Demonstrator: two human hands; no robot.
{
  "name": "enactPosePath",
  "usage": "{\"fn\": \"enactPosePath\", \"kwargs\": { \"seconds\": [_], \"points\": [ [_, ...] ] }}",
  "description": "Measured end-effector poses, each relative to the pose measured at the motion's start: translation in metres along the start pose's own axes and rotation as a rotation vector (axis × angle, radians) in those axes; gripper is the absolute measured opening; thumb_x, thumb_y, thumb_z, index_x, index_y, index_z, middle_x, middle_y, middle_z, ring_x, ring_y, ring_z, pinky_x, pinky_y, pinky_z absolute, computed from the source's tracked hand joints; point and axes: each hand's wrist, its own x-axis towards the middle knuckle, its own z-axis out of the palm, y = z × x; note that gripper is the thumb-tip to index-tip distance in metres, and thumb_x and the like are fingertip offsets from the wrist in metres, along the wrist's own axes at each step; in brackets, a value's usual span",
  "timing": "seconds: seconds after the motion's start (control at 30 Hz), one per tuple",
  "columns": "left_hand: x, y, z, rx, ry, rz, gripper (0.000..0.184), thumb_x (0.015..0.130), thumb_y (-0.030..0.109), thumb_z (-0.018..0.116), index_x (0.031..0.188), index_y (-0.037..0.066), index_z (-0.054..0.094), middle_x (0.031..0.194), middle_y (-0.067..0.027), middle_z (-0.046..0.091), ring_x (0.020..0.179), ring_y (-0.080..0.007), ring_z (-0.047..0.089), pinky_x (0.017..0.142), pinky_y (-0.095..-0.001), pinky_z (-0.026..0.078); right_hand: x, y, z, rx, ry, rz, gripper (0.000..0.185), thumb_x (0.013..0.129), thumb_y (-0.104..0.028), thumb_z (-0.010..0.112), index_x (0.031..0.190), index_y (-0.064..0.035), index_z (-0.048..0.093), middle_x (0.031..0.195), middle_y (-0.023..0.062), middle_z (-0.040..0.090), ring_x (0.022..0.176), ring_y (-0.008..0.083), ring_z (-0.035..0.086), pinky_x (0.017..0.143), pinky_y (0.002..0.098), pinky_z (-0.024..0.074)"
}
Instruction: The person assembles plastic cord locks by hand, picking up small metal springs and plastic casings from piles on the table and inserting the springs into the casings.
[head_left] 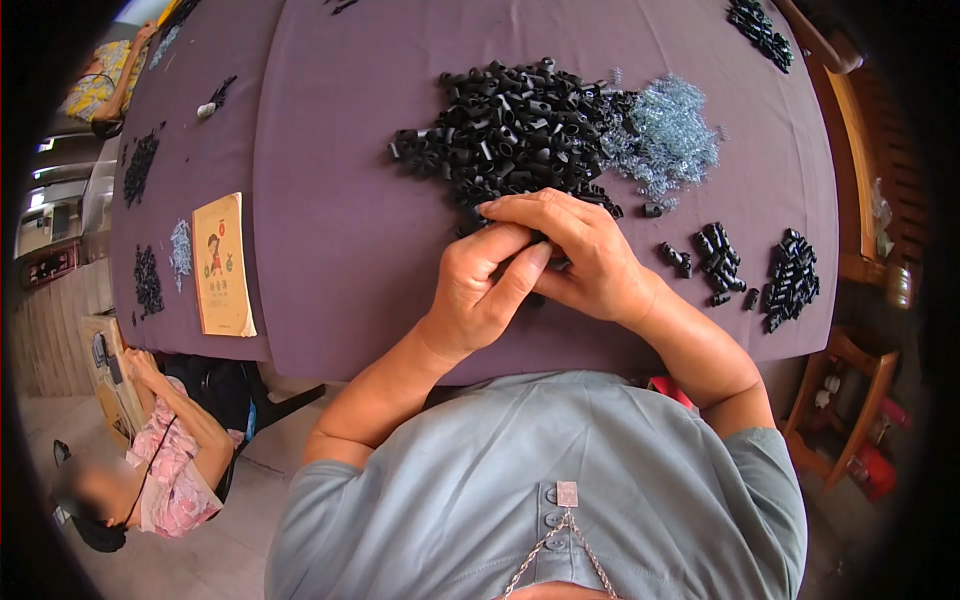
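My left hand (483,287) and my right hand (588,248) meet over the near edge of a heap of black plastic tube pieces (520,125). Fingers of both are curled together around a small black plastic piece (541,238), mostly hidden between them. Just past the right hand, a pile of fine metal springs (672,135) touches the heap's right side. Beside my right wrist lie a small group of black pieces (718,258), which look joined in pairs, and a larger group of them (793,280) farther right.
A yellow booklet (224,265) lies on the purple tablecloth (335,200) to the left. Beyond it are small piles of black pieces (147,280) and springs (181,247). A person (180,440) sits at lower left, another at upper left. A wooden stool (840,405) stands at right.
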Motion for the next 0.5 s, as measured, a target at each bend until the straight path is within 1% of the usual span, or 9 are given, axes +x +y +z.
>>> {"fn": "enactPosePath", "kwargs": {
  "seconds": [0.07, 0.17, 0.37, 0.5],
  "points": [
    [-0.0009, -0.0019, -0.0025, 0.041, -0.016, -0.002, 0.019, 0.099, 0.007, 0.055, 0.105, -0.006, 0.066, 0.089, -0.0099, 0.07, 0.081, -0.0126, 0.063, 0.073, -0.0269, 0.053, 0.0001, 0.0, 0.0004, 0.001, -0.01, 0.007, 0.05, 0.072, -0.004, 0.078, 0.119, 0.0026, 0.061, 0.114, 0.0154, 0.069, 0.097, 0.0317, 0.069, 0.082, 0.0394, 0.0569],
    [0.0003, 0.0034, 0.0019, -0.023, 0.016, -0.034, 0.019, 0.099, 0.008, 0.054, 0.106, -0.006, 0.066, 0.088, -0.0082, 0.069, 0.08, -0.0107, 0.061, 0.071, -0.0261, 0.051, -0.0005, 0.0018, 0.0019, -0.028, 0.01, -0.029, 0.052, 0.07, -0.005, 0.078, 0.119, 0.0037, 0.06, 0.112, 0.0158, 0.069, 0.093, 0.0318, 0.069, 0.079, 0.0393, 0.0566],
    [0.0034, 0.0002, 0.0069, -0.149, 0.07, -0.156, 0.021, 0.101, 0.009, 0.052, 0.107, -0.006, 0.066, 0.089, -0.0031, 0.067, 0.081, -0.0073, 0.058, 0.072, -0.0233, 0.05, 0.0002, 0.0027, 0.0031, -0.179, 0.038, -0.072, 0.057, 0.065, -0.007, 0.079, 0.117, 0.0059, 0.06, 0.103, 0.0163, 0.068, 0.082, 0.031, 0.067, 0.072, 0.0388, 0.055],
    [0.0019, -0.0002, 0.0052, -0.185, 0.067, -0.168, 0.021, 0.101, 0.009, 0.052, 0.108, -0.005, 0.066, 0.089, -0.0022, 0.066, 0.082, -0.0069, 0.058, 0.072, -0.0224, 0.049, 0.0003, 0.0013, 0.0033, -0.173, 0.028, -0.057, 0.056, 0.065, -0.007, 0.079, 0.117, 0.0055, 0.06, 0.099, 0.0156, 0.068, 0.079, 0.0304, 0.067, 0.07, 0.0382, 0.0546]
  ]
}}
